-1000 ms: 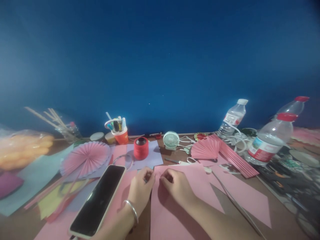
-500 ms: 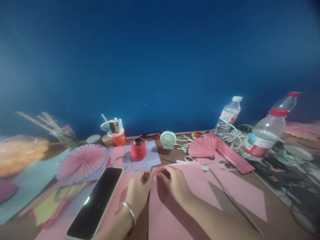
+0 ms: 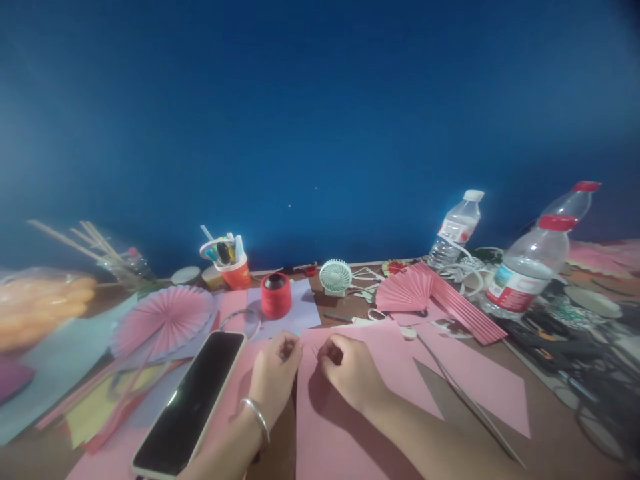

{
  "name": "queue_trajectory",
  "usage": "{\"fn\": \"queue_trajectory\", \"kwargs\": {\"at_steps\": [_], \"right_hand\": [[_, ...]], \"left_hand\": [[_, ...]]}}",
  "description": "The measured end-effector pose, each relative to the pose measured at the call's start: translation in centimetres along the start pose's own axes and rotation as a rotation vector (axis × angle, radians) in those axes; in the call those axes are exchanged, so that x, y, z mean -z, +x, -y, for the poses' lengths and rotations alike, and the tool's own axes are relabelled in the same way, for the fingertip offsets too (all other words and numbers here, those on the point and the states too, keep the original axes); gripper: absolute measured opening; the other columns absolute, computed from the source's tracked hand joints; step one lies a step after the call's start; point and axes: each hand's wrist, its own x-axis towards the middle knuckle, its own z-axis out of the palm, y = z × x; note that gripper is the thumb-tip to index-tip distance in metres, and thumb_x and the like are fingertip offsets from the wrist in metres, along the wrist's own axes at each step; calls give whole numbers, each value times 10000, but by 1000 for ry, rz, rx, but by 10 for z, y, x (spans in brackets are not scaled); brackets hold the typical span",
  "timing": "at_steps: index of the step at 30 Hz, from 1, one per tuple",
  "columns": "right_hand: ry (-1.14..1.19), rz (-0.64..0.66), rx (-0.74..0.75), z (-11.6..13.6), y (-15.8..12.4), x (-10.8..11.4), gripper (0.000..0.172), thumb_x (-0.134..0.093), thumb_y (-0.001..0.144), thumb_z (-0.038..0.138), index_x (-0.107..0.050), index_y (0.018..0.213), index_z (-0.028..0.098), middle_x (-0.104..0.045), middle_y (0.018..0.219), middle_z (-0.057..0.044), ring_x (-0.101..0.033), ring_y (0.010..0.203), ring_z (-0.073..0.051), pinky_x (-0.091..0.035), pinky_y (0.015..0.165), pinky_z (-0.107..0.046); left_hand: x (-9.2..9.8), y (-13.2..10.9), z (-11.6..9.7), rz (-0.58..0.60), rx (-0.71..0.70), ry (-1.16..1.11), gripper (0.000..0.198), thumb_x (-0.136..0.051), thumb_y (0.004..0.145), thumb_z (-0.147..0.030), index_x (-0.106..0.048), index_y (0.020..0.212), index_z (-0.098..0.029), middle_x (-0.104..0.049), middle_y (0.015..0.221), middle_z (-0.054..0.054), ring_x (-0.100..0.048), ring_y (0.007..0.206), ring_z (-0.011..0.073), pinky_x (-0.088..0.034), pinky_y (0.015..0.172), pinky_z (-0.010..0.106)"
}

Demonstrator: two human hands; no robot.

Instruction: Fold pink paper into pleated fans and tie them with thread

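My left hand (image 3: 277, 367), with a silver bangle at its wrist, is closed in a pinch; what its fingertips hold is too small to make out. Opposite it, my right hand (image 3: 353, 370) pinches thumb to forefinger, and a thin, thread-like strand (image 3: 315, 351) shows at its tips. A small gap lies between the two hands. Both are above a pink sheet of paper (image 3: 340, 437). Beside my left forearm lies a dark-screened phone (image 3: 193, 403). Behind the hands stands a spool of red thread (image 3: 276, 303).
A pink pleated paper rosette (image 3: 165, 317) lies left, a pink folded fan (image 3: 407, 293) right. Farther back are a red cup of tools (image 3: 236, 273) and a small fan (image 3: 336, 277). Plastic bottles (image 3: 525, 277) and a metal ruler-like strip (image 3: 465, 397) are at right.
My hands have drawn apart slightly, opening a gap between the fingertips where they met before. The thin strand now shows at my right fingertips. The view has shifted a little.
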Motion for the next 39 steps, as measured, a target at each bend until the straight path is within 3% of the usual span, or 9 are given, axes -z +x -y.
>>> {"fn": "queue_trajectory", "kwargs": {"at_steps": [18,31,39], "right_hand": [[79,16,32,0,8,-3,124,-473,714,159,-591,686,183,-632,686,-5,-572,648,-139,-404,619,-220],[166,62,-31,-1,2,-1,128,-412,702,133,-501,636,197,-582,505,34,-551,475,-115,-387,503,-195],[73,9,43,-2,8,-4,110,-469,702,154,-558,646,188,-604,632,12,-547,596,-121,-379,556,-198]], "left_hand": [[1,-4,-7,-5,-41,59,209,-480,758,-355,-500,626,-194,-509,574,-33,-453,547,130,-342,509,209],[1,-2,-3,9,-15,40,198,-472,761,-347,-487,634,-196,-471,555,-40,-415,508,120,-331,477,205],[1,-4,-6,-2,-39,69,208,-478,761,-358,-507,636,-195,-512,575,-31,-461,549,133,-361,509,210]]}}
